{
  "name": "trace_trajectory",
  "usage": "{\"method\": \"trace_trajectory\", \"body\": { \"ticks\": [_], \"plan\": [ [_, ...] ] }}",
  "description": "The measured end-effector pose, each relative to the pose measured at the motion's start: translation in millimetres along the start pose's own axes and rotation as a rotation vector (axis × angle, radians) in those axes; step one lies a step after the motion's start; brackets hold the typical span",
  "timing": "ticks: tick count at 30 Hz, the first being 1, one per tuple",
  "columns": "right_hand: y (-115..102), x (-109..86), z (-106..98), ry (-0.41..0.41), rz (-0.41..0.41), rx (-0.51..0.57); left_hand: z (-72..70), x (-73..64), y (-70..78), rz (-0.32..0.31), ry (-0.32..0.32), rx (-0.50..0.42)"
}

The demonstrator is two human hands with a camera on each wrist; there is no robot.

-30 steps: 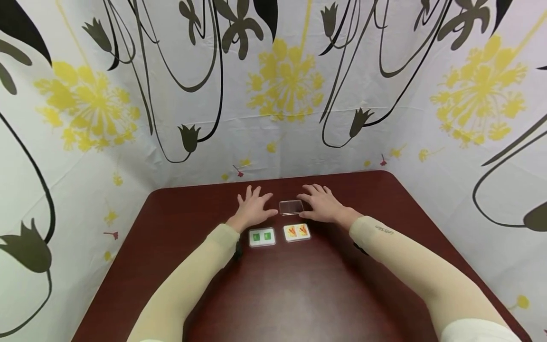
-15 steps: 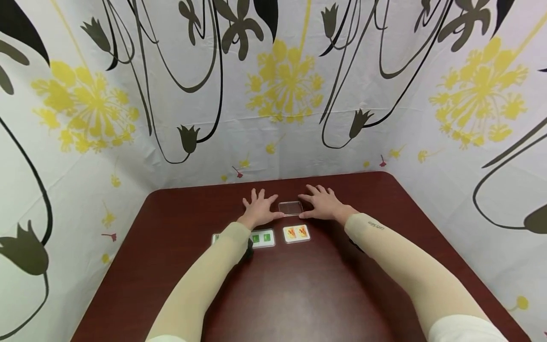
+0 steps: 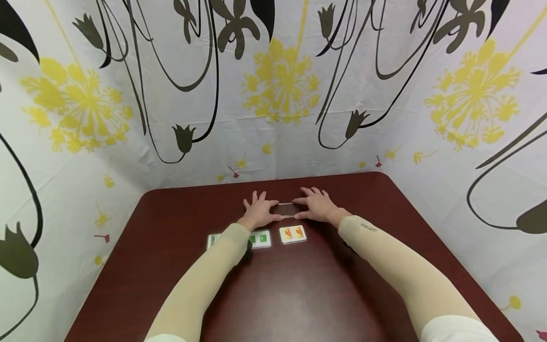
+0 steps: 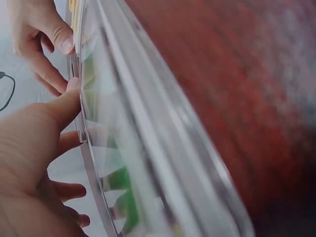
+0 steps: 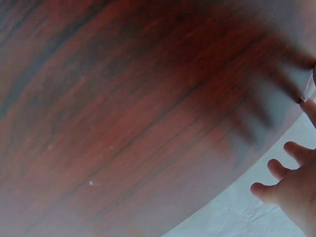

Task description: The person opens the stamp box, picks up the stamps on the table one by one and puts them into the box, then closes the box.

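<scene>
A clear, rectangular plastic case (image 3: 286,210) lies flat on the far part of the table between the two hands. My left hand (image 3: 259,211) pinches its left end with thumb and index finger, the other fingers spread. At the right end, my right hand (image 3: 319,208) does the same. Nearer me is a clear case with two orange-yellow pictures (image 3: 292,234), and left of it a case with green squares (image 3: 264,239), partly behind my left forearm. In the right wrist view, a clear edge (image 5: 308,89) shows beside the fingertips of my right hand (image 5: 296,187).
Another pale case (image 3: 211,240) peeks out left of my left forearm, mostly hidden. The dark red wooden table (image 3: 307,294) has its far edge just beyond the hands. A white patterned curtain (image 3: 273,142) surrounds the table on three sides.
My left hand has moved right to the clear case, and my right hand has closed in slightly on its other end. The left forearm now covers part of the green-square case.
</scene>
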State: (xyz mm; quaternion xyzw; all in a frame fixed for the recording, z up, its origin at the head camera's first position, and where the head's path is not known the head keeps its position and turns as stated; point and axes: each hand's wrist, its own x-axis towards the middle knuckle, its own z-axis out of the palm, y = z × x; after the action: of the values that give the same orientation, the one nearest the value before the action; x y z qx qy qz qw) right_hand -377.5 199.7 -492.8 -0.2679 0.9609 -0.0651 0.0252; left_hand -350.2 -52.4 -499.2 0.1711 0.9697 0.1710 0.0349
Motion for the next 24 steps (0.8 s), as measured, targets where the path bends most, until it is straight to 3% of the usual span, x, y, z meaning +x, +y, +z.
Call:
{"method": "trace_trajectory", "body": {
  "ticks": [12, 24],
  "plan": [
    [0.4, -0.6, 3.8, 0.042, -0.053, -0.001, -0.1, 1.1, 3.3, 0.073, 0.010, 0.067],
    [-3.1, 1.3, -2.6, 0.047, -0.103, -0.031, -5.7, -1.1, 4.7, 0.065, 0.009, 0.092]
  ]
}}
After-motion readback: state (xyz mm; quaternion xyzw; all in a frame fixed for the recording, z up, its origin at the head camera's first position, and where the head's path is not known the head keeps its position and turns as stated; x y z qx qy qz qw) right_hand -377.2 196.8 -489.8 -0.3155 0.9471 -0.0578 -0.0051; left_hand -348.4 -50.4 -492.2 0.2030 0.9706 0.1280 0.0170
